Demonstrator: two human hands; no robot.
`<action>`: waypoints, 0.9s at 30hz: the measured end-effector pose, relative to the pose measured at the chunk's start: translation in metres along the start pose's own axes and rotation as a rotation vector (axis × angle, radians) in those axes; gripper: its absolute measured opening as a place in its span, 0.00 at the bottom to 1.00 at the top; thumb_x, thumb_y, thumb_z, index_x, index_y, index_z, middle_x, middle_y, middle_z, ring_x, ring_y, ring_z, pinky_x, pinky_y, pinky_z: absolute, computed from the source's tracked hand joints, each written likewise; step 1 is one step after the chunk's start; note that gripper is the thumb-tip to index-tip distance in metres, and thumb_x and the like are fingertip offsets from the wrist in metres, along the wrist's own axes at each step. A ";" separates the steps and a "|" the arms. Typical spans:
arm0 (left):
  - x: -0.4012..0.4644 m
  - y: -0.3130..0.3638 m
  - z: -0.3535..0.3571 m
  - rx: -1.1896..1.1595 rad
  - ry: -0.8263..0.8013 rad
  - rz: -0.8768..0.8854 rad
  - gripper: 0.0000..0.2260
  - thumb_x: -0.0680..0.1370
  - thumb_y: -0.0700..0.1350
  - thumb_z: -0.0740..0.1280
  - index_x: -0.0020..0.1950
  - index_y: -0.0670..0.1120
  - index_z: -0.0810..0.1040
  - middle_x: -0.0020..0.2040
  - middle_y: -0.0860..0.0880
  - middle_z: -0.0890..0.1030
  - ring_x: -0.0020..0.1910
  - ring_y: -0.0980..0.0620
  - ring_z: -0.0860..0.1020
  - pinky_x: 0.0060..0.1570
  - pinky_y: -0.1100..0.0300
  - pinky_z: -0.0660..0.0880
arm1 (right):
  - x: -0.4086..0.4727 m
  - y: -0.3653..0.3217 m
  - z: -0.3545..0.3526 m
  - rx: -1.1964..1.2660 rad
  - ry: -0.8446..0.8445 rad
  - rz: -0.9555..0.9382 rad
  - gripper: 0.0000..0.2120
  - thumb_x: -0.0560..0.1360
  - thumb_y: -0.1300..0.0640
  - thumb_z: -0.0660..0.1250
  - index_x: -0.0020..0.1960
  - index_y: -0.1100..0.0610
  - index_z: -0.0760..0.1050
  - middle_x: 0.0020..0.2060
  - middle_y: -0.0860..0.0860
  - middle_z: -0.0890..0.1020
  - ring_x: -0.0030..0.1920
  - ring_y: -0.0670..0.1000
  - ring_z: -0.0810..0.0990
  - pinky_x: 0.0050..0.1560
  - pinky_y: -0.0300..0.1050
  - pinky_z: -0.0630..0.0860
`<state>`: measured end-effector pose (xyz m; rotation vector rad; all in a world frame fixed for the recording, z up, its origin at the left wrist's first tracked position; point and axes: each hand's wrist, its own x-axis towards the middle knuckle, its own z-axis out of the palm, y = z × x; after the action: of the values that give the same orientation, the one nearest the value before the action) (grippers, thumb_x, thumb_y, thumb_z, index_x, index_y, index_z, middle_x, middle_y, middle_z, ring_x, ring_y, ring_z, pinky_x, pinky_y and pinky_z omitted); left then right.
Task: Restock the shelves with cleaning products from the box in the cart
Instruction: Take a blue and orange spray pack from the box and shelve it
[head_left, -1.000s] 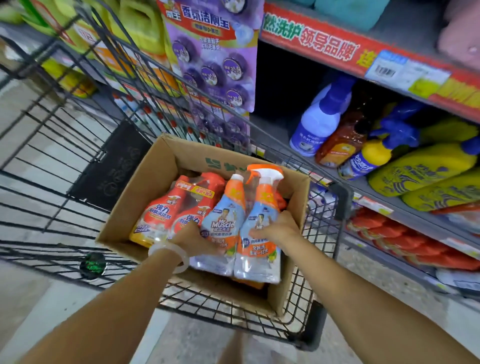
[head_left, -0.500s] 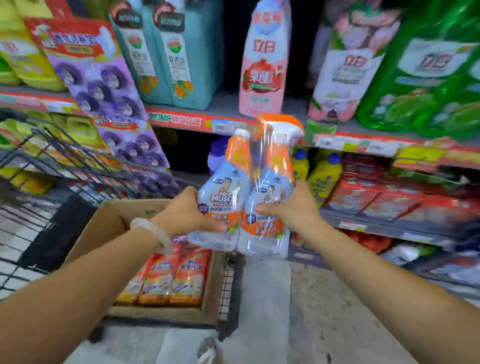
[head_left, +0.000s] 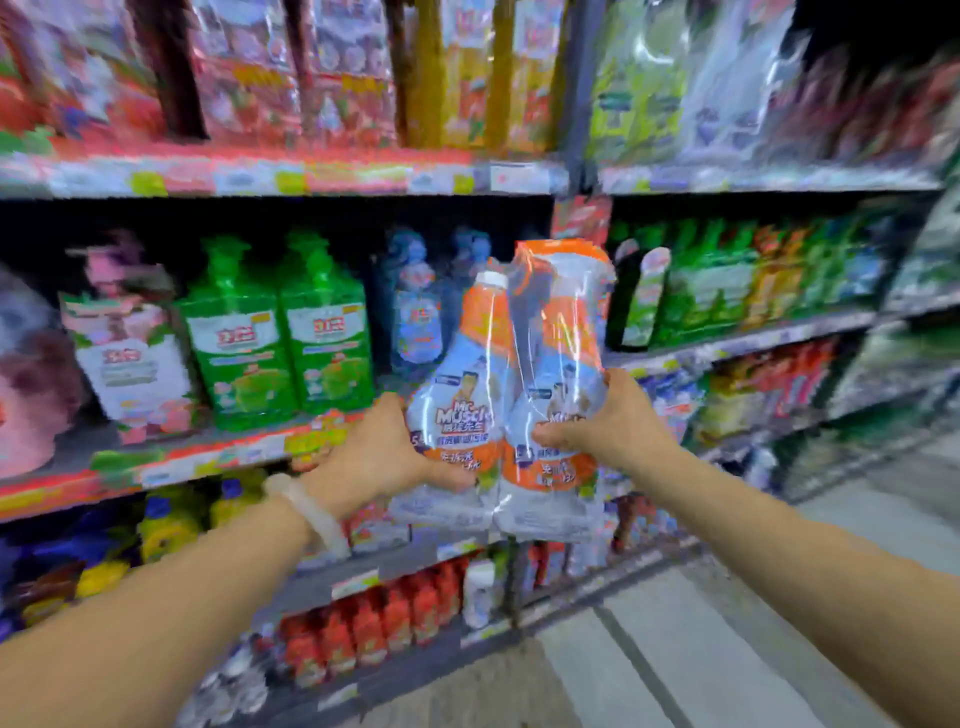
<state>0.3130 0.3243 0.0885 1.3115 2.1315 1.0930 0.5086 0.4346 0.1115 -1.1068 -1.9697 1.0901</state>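
Hands are carrying a shrink-wrapped twin pack of spray cleaner (head_left: 511, 395) upright in front of the shelving, clear of any shelf. The left hand (head_left: 382, 449) is gripping the pack's left bottle low on the label, thumb wrapped across the front; the right hand (head_left: 610, 423) is clasping the right bottle, fingers curled round its waist. A pale bracelet (head_left: 306, 512) is sitting on the left wrist.

Since a second ago the pack is out of the box and lifted to chest height, and the view is now swinging off the cart, which is no longer in sight, onto the shelves. The picture is blurring with that motion, so shelf labels are unreadable.

Green detergent bottles (head_left: 278, 338) are standing on the middle shelf (head_left: 218, 457) to the left of the pack, red packs (head_left: 374, 626) on a lower one. Judgement: the pick is done and placing is pending; the matching slot is not identifiable here.
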 end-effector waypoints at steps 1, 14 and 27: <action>0.016 0.018 0.016 0.010 0.000 0.044 0.29 0.57 0.51 0.83 0.47 0.48 0.69 0.41 0.56 0.75 0.43 0.55 0.75 0.37 0.63 0.70 | 0.004 0.005 -0.026 -0.016 0.045 0.002 0.39 0.64 0.55 0.79 0.67 0.61 0.62 0.62 0.48 0.71 0.60 0.50 0.72 0.58 0.47 0.72; 0.189 0.222 0.209 0.033 -0.124 0.349 0.36 0.54 0.57 0.81 0.52 0.47 0.66 0.45 0.53 0.76 0.42 0.55 0.75 0.34 0.61 0.70 | 0.131 0.099 -0.279 -0.058 0.368 0.075 0.44 0.59 0.54 0.81 0.68 0.62 0.63 0.62 0.56 0.75 0.59 0.56 0.76 0.53 0.50 0.76; 0.408 0.421 0.289 -0.012 0.102 0.582 0.31 0.52 0.61 0.79 0.49 0.53 0.74 0.46 0.56 0.80 0.48 0.57 0.79 0.51 0.58 0.77 | 0.361 0.093 -0.483 -0.139 0.486 -0.222 0.36 0.63 0.54 0.79 0.65 0.60 0.67 0.48 0.51 0.74 0.49 0.55 0.76 0.50 0.49 0.74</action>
<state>0.5509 0.9058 0.2687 1.9774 1.8427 1.4074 0.7705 0.9539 0.2974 -1.0721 -1.7391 0.5120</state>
